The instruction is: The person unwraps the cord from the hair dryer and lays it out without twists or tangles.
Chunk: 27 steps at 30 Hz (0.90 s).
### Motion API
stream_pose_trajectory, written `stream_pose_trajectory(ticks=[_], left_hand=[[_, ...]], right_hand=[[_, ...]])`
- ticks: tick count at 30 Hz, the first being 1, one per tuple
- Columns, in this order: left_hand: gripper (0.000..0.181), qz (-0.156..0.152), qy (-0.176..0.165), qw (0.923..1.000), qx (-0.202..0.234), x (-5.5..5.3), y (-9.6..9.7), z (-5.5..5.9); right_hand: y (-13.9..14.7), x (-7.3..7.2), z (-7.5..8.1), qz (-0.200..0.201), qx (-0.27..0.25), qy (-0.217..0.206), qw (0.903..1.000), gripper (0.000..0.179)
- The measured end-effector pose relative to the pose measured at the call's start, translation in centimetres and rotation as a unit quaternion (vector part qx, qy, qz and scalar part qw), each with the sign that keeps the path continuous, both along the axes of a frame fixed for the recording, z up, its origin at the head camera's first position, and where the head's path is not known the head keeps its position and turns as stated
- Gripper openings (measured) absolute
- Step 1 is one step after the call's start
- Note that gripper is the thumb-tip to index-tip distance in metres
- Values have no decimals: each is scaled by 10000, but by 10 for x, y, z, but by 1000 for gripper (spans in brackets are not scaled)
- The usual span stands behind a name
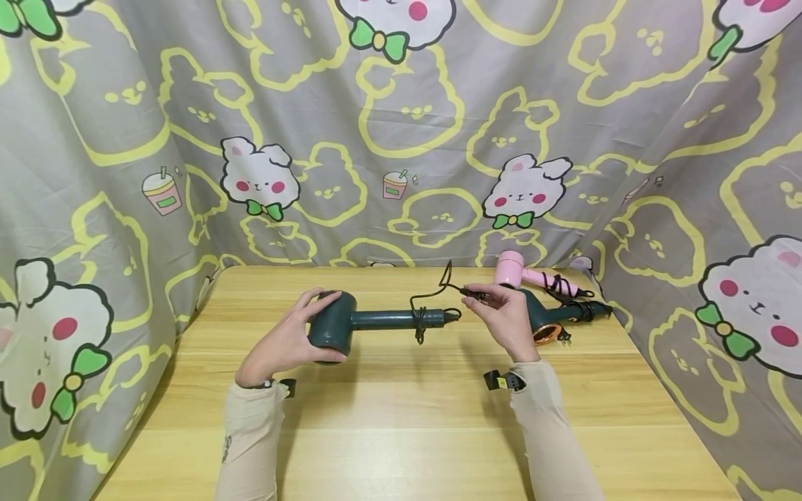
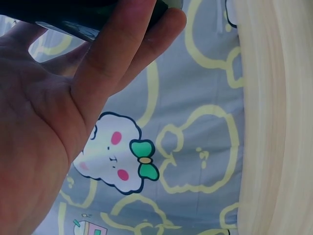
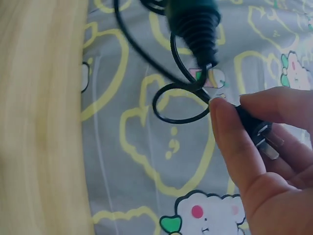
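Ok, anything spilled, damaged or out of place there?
Nothing looks spilled or damaged. The only untidy bit is the cord, looping loosely between the held dryer and the plug in the right hand; the pink dryer has its cord wrapped round it.

Gray cartoon-print curtain (image 1: 326,118) in bkgd.; lt. wood tbl. (image 1: 388,431)

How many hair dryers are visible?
3: a dark green hair dryer in the left hand; a pink hair dryer, back right; a copper-ringed hair dryer in front of it, partly behind the right hand.
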<state>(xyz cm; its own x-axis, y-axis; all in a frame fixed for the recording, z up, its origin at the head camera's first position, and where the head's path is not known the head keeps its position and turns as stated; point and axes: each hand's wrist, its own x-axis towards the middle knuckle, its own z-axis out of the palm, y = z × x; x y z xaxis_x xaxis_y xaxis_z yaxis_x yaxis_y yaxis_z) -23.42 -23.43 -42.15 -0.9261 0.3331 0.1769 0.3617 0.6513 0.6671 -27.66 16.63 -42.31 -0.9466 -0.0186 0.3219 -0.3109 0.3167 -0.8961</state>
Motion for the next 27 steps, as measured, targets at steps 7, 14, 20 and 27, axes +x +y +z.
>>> stream_pose_trajectory(ticks=[7,14,20,27], left_hand=[[108,-18,-21,10000,-20,-1,2,-1],[109,-23,-96,9999,-21,-2,2,-2],[108,-16,-99,9999,-72,-3,2,-3],[108,-14,-86,9999,-135,-3,2,-2]], right_hand=[[-9,10,11,427,-666,507,9956,25],[-17,26,25,1240,-1142,1024,9804,24],[-23,39,34,1674,-990,1150,9742,25],[-29,46,39,1737,-884,1207,9734,22]])
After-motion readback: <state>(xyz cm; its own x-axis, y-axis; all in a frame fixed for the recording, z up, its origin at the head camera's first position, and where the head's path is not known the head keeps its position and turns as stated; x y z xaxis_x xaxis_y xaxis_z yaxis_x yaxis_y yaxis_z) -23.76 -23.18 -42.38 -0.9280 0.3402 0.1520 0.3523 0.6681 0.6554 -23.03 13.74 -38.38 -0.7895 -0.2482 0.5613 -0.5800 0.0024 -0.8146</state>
